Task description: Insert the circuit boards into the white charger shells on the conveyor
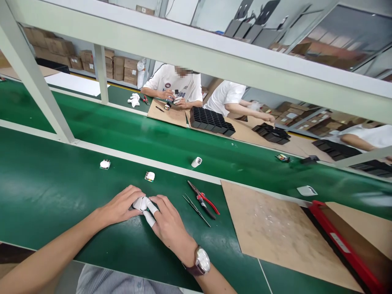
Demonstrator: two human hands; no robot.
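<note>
My left hand [127,204] is closed around a small white plastic housing [138,203], its open end turned toward my right hand. White finger cots cover the thumb and index finger of my right hand [167,218], which press on a rounded white part at the mouth of the housing. The fingers partly hide that part. Two small circuit boards with white tops lie behind my hands, one board [105,164] to the left and one board [150,176] closer. To the right are metal tweezers [197,210] and red-and-black long-nose pliers [203,199].
A cardboard sheet [269,224] and a red-edged tool or frame [339,245] lie at the right. Beyond a metal rail, a white housing [196,162] stands on the green belt [137,134]. Co-workers sit opposite by black trays [211,120]. A slanted post [39,77] rises at left.
</note>
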